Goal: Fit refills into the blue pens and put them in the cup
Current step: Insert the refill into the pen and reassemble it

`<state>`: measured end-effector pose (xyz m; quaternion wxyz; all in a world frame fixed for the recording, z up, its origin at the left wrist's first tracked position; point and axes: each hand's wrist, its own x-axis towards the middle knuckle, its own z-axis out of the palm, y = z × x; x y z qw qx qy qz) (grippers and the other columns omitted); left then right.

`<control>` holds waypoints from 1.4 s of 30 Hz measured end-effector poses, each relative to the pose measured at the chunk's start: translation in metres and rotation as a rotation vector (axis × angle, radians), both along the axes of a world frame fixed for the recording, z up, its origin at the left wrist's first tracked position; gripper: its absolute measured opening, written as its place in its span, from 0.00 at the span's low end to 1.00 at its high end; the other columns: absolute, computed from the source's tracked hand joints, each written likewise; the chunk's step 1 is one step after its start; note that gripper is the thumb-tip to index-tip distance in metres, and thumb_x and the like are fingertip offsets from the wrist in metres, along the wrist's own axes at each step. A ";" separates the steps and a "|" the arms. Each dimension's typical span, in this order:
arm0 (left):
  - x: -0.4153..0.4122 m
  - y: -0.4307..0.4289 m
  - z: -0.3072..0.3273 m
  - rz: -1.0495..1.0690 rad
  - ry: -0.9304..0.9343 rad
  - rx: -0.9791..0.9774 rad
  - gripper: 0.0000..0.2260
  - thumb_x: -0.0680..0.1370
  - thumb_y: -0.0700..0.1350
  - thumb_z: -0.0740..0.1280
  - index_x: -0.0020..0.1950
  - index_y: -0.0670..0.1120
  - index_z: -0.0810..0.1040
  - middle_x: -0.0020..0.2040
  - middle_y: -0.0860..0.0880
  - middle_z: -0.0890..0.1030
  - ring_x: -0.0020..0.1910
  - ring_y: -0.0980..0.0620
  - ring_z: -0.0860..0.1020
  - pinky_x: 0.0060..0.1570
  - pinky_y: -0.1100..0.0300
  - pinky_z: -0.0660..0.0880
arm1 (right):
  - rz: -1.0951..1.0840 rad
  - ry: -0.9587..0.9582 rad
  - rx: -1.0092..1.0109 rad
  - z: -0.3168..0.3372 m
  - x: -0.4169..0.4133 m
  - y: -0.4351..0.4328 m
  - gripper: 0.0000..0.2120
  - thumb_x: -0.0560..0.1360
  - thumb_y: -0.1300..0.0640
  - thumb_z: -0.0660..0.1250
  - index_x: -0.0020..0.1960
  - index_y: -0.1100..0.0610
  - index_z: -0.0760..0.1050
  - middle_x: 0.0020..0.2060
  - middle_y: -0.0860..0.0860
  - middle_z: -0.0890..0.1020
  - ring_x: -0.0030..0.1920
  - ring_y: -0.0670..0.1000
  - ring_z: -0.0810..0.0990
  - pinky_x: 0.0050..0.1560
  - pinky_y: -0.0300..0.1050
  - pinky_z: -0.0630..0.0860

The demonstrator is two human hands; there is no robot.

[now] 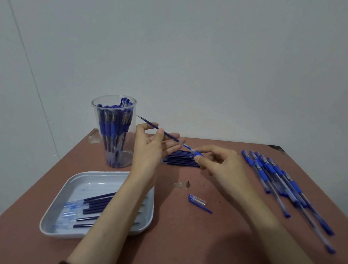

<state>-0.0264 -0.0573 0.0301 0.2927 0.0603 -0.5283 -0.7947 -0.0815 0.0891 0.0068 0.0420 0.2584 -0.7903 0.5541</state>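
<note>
**Refill going into a pen, held between both hands**

At mid-frame the left hand (155,145) pinches a refill (168,135) between thumb and fingers, its tip pointing to the upper left, towards the cup (127,156). The refill's lower end sits in a pen (197,153), whose blue grip the right hand (224,165) pinches. The cup, just left of the left hand, holds standing pens (112,126). Spare refills (179,160) lie on the table (179,248) behind the hands. Loose pens (280,183) lie at the right, a tray (93,182) at the lower left and a cap (197,201) below the right hand.

The left forearm (120,207) covers some refills (97,204) in the tray (93,182).
</note>
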 end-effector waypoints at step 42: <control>0.007 -0.013 0.000 -0.124 -0.149 -0.217 0.06 0.74 0.36 0.70 0.47 0.46 0.82 0.41 0.48 0.84 0.42 0.55 0.83 0.44 0.66 0.78 | 0.061 -0.194 -0.190 0.010 0.008 0.002 0.05 0.75 0.58 0.69 0.48 0.50 0.82 0.32 0.50 0.82 0.33 0.48 0.76 0.42 0.51 0.76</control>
